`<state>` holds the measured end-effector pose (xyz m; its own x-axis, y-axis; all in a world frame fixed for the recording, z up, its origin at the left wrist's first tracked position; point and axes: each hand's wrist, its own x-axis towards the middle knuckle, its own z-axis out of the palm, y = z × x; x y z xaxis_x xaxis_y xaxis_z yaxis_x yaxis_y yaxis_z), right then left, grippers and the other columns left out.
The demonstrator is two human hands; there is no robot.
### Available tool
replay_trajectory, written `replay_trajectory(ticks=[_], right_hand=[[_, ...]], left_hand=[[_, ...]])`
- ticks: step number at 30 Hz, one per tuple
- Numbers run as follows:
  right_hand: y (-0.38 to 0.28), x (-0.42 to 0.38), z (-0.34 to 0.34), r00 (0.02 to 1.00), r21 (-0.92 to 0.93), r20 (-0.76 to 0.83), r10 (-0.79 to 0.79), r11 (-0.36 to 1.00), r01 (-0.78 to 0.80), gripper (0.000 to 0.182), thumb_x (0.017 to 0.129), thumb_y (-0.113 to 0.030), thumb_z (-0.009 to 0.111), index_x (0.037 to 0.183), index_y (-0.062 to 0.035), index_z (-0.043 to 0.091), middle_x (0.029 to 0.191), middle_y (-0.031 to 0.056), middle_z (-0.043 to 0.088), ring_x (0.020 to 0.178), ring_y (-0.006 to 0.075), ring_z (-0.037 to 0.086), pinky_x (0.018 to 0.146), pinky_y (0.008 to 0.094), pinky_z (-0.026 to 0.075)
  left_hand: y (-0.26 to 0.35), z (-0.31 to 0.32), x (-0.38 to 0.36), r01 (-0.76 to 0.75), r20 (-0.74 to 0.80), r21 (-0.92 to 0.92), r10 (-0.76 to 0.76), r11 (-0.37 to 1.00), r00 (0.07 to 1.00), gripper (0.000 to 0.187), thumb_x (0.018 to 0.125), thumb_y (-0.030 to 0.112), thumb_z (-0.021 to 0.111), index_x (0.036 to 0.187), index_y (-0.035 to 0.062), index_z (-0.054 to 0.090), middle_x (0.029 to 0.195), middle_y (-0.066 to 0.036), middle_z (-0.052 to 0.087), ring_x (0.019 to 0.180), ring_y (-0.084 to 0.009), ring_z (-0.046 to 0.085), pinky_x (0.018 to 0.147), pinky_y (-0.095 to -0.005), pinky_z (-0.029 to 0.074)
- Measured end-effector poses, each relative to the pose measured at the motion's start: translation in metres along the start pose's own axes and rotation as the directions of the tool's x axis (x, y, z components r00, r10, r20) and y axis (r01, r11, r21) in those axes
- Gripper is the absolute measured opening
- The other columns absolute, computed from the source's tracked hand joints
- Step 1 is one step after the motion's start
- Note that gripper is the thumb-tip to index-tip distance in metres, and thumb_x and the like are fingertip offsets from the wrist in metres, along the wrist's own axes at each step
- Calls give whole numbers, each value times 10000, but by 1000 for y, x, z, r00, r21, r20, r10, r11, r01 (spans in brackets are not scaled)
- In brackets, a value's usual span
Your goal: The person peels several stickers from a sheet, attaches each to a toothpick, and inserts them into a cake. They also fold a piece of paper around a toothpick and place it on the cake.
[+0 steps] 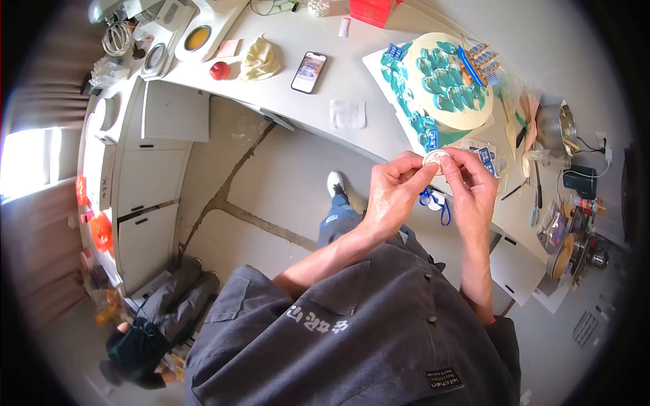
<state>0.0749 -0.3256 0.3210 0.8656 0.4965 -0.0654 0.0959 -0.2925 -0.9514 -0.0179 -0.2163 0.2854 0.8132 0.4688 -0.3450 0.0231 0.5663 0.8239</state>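
Observation:
Both hands meet at the front edge of the counter, holding up a small round white disc with reddish-gold markings (436, 161). My left hand (395, 193) pinches its left side between thumb and fingers. My right hand (472, 193) grips the other side the same way. Just beyond them stands a cream-coloured round cake (467, 116) covered with teal petal-like strokes, on a white board (379, 64) that also carries teal strokes. A toy sailing ship (477, 65) is on the cake's far right part. Small blue signs (486, 160) lie near the right hand, partly hidden by it.
A phone (309, 72), a white tissue (348, 114), a cream piping bag (260, 59) and a red apple (219, 70) lie along the counter (291, 111). A metal bowl (558, 128) and a whisk (535, 215) are rightward. Another person (145, 338) is at lower left.

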Motion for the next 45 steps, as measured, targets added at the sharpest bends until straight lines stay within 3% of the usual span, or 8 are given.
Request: replay_trajectory(ticks=[7, 12, 17, 21, 24, 32, 36, 45], right_hand=[[-2, -2, -8, 997, -87, 66, -50, 995, 55, 170, 926, -119, 771, 981, 29, 710, 917, 16, 668, 709, 60, 529, 624, 227, 434], [-9, -5, -4, 985, -41, 62, 164, 986, -161, 135, 921, -88, 762, 979, 28, 727, 902, 24, 687, 702, 68, 542, 639, 229, 447], [4, -5, -1, 993, -144, 91, -76, 986, 89, 127, 913, -46, 742, 997, 48, 722, 892, 68, 689, 769, 114, 611, 693, 261, 495], [9, -6, 2, 997, -110, 77, -8, 994, 17, 176, 915, -61, 756, 1063, 32, 738, 940, 94, 709, 821, 134, 650, 719, 269, 509], [8, -6, 1, 997, -53, 66, 49, 998, -45, 276, 913, -90, 775, 1170, 6, 742, 983, 103, 732, 859, 144, 671, 758, 280, 525], [6, 9, 3, 996, -106, 8, 87, 991, -85, 203, 930, -134, 761, 1088, -7, 769, 933, 65, 761, 767, 71, 618, 665, 234, 465], [9, 17, 5, 992, -39, -95, 77, 996, -81, 213, 935, -151, 761, 1090, -6, 772, 931, 40, 766, 744, 45, 589, 651, 227, 469], [-9, 33, 14, 993, -40, -66, 93, 995, -96, 210, 933, -159, 766, 1085, -15, 776, 926, 24, 758, 753, 52, 592, 682, 229, 489]], left_hand=[[-5, -3, -4, 37, 33, 17, -38, 999, 999, 172, 968, 132, 713, 979, -36, 753, 847, 16, 607, 762, -46, 523, 678, -229, 416], [-2, -6, -7, 83, 37, 3, -83, 997, 996, 165, 967, 125, 715, 980, -35, 750, 852, 21, 614, 766, -44, 521, 665, -229, 405], [-6, -12, -7, 60, 43, 112, -65, 992, 997, 155, 963, 120, 717, 990, -28, 751, 857, 25, 620, 770, -48, 514, 668, -227, 387], [-14, -19, -3, -4, 45, 126, -2, 992, 999, 184, 974, 134, 721, 1014, -44, 747, 854, 26, 610, 719, -38, 462, 602, -232, 355], [-7, -28, 2, 37, 65, 184, -50, 982, 997, 181, 978, 136, 708, 1018, -37, 748, 880, 9, 643, 808, -69, 522, 721, -248, 411], [2, -39, 18, 34, 206, 312, -102, 949, 973, 331, 1053, 273, 606, 1110, -27, 733, 953, -34, 683, 927, -128, 583, 898, -296, 443], [0, -43, 27, 187, 196, 12, -186, 982, 963, 510, 1095, 335, 512, 1310, -117, 604, 1210, -169, 677, 1102, -246, 642, 1075, -415, 441], [28, -51, 52, 148, 190, 218, -191, 965, 963, 304, 949, 165, 712, 1157, -56, 720, 962, -89, 739, 1004, -149, 649, 943, -296, 463]])
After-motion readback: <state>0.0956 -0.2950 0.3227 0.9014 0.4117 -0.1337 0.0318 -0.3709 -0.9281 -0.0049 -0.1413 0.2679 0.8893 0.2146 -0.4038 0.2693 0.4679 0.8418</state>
